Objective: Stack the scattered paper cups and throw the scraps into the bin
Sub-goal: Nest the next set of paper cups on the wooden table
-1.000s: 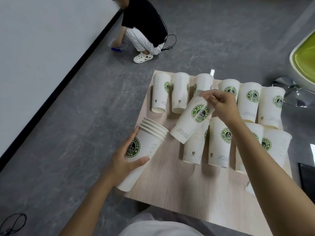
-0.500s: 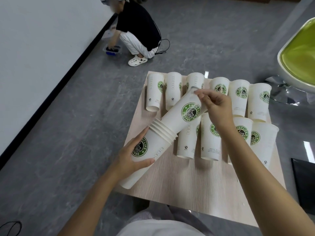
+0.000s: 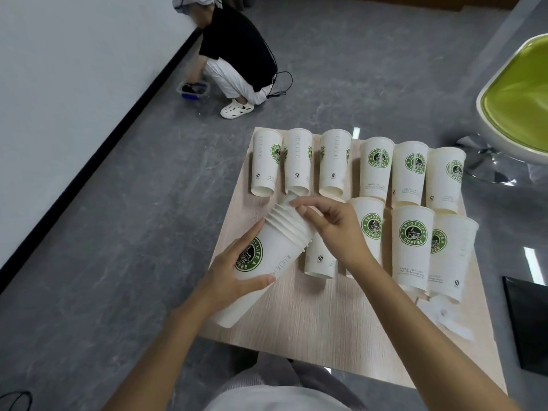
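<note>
The left grip (image 3: 234,277) grasps the stack (image 3: 267,262) round its middle, thumb on the near side and fingers over the far side. The stack is tilted, base towards the near left and rims towards the far right, at the left edge of the surface (image 3: 326,315). The right grip (image 3: 332,229) pinches the rim of the top cup (image 3: 290,200), which sits deep in the stack. Loose cups lie in two rows to the right: six in the far row (image 3: 376,170), four in the near row (image 3: 412,247), the leftmost partly hidden behind the right grip. White scraps (image 3: 444,318) lie near the right edge, just beside the last cup. Far off on the floor (image 3: 148,203) a person (image 3: 237,54) crouches by the wall (image 3: 59,84), and a green chair (image 3: 522,93) stands at the right
</note>
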{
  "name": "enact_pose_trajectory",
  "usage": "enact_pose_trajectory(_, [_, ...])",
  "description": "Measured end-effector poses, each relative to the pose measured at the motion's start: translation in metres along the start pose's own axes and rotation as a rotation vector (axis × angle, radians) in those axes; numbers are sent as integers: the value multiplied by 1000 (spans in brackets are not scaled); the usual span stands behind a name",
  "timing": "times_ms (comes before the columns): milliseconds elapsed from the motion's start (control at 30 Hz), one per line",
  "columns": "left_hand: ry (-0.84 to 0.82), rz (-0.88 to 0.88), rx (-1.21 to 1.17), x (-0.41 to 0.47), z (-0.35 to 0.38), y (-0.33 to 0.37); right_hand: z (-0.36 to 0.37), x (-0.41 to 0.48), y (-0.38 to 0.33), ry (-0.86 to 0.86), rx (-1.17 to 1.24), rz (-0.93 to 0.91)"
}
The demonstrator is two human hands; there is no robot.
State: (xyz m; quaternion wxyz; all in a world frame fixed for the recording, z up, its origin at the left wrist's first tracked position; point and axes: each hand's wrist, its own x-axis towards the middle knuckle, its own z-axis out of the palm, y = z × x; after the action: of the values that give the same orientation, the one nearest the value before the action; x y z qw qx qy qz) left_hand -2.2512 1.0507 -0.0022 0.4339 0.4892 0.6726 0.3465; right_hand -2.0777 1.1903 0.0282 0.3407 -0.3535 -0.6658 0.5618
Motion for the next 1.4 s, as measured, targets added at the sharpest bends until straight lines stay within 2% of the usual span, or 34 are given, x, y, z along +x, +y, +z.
enact_pose_trajectory(300, [-3,32,7,2,7,-1,8,-17,3,-15,-52,33])
enact_pose_trajectory(633, [-29,25,45,5,13,2,7,-21,3,19,43,103])
enact_pose_trajectory(867, [-15,33,174,11,20,8,13,-21,8,47,31,84])
enact_pose_trajectory(1133, [-1,40,164,16,25,9,4,-15,12,2,34,67])
enact_pose_trajectory(1300, [-14,16,134,22,24,6,-10,0,21,74,109,96])
enact_pose_trajectory(1400, [-21,-1,127,25,23,2,-24,17,31,89,65,98])
